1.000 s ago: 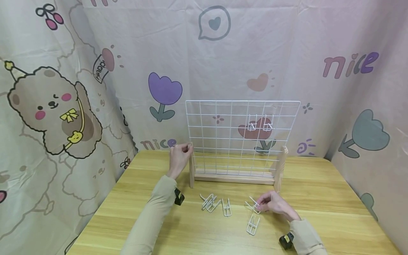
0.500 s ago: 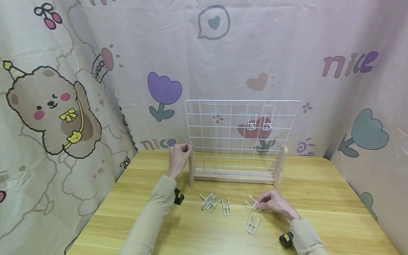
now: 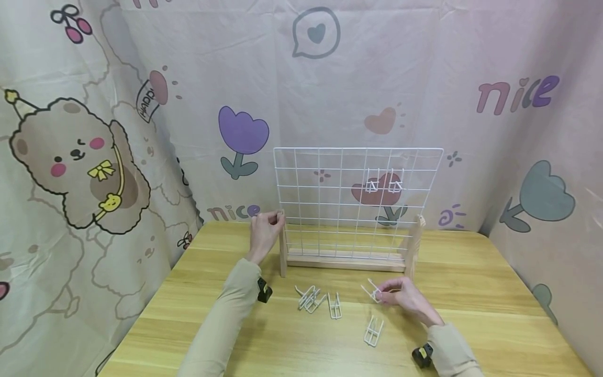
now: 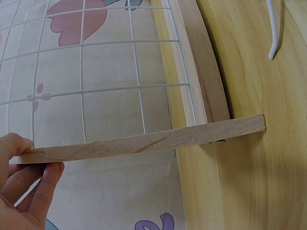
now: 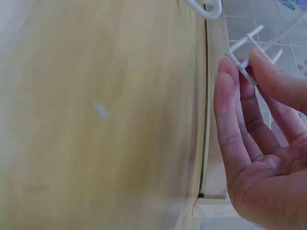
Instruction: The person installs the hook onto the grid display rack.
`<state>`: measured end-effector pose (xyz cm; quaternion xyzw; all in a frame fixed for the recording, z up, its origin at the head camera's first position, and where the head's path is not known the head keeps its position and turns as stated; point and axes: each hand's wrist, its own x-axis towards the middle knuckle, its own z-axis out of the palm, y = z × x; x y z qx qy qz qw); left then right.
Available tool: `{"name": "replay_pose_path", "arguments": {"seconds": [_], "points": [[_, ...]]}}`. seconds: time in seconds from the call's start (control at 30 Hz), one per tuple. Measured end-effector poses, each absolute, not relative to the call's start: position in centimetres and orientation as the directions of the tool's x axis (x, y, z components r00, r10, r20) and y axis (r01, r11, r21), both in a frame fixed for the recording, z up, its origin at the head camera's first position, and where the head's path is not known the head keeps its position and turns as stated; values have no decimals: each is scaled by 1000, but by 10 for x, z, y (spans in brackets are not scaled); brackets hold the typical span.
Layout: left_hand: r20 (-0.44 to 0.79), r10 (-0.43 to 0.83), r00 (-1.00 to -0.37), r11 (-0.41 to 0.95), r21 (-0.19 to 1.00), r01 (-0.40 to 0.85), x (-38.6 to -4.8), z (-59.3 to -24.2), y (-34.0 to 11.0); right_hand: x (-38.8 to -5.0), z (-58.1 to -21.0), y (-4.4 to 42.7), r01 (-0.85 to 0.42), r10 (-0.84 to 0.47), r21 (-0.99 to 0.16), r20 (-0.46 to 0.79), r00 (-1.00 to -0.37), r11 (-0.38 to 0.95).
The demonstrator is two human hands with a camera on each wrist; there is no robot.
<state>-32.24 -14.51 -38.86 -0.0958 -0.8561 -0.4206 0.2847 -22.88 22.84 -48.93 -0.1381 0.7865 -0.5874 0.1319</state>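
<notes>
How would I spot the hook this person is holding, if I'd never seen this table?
On the wooden table stands a white wire grid. In front of its right end is the person's right hand. The white wire hook pinched in its fingers is the one: the loose hooks lie on the table, the hung hooks on the grid.

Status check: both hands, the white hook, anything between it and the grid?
Left hand gripping stand's left upright. Right hand pinching white hook. Wire grid bears two hooks; no obstruction seen.
</notes>
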Motion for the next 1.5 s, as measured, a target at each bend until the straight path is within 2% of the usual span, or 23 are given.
{"name": "replay_pose_path", "arguments": {"seconds": [0.5, 0.73, 1.5], "points": [[580, -74, -811, 630, 658, 413, -322, -389, -145, -230, -477, 219, -106, -246, -970, 49, -968, 221], [568, -85, -819, 621, 673, 402, -322, -389, -145, -230, -471, 214, -88, -182, -973, 48, -982, 216], [576, -82, -813, 620, 668, 411, -324, -390, -145, -227, -446, 187, -213, -59, -977, 211, -976, 30]]}}
